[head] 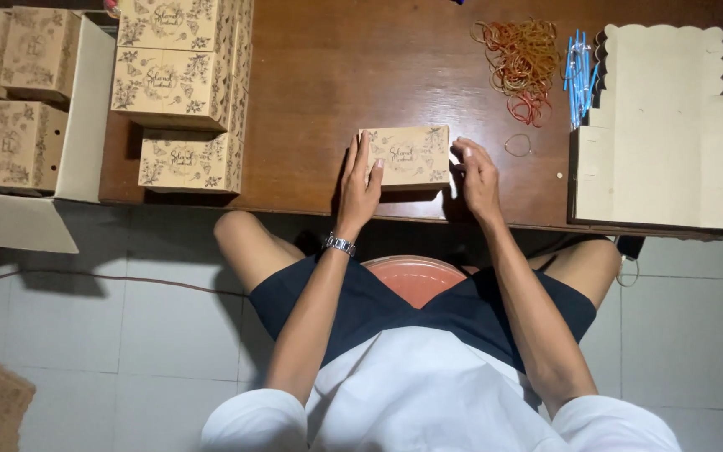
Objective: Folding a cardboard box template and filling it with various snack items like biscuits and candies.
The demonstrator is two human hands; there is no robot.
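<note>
Small kraft box point(408, 156) | brown card, dark floral print | closed, flat, lid up | near bench point(336, 75) front edge, held between both hands
</note>
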